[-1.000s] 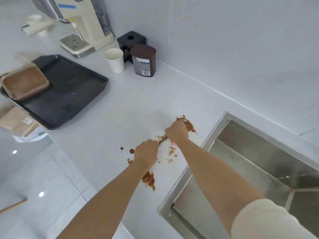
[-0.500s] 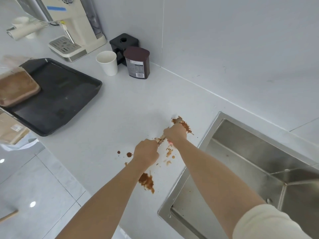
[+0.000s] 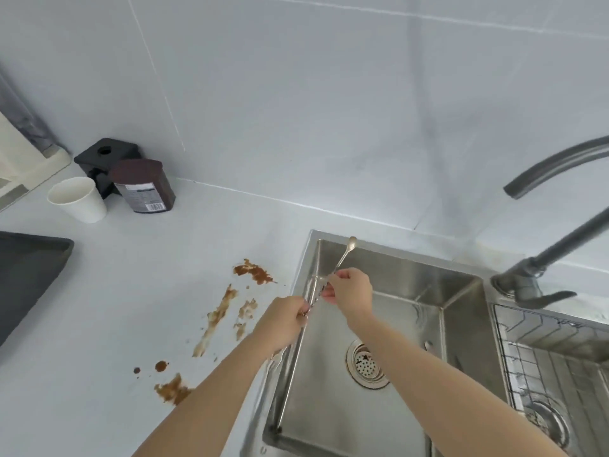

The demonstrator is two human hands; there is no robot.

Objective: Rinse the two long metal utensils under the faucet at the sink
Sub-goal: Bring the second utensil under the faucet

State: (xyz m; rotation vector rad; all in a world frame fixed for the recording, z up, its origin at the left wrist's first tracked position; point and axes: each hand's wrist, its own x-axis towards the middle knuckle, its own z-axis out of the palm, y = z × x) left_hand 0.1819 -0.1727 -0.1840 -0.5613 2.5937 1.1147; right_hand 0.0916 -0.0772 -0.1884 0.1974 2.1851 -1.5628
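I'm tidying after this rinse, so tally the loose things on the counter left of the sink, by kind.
Paper cup: 1
Brown canister: 1
Black holder: 1
Dark tray: 1
Total: 4

Pale tiled wall (white countertop)

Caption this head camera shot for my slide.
Both hands, left and right, hold metal utensils over the sink's left edge.
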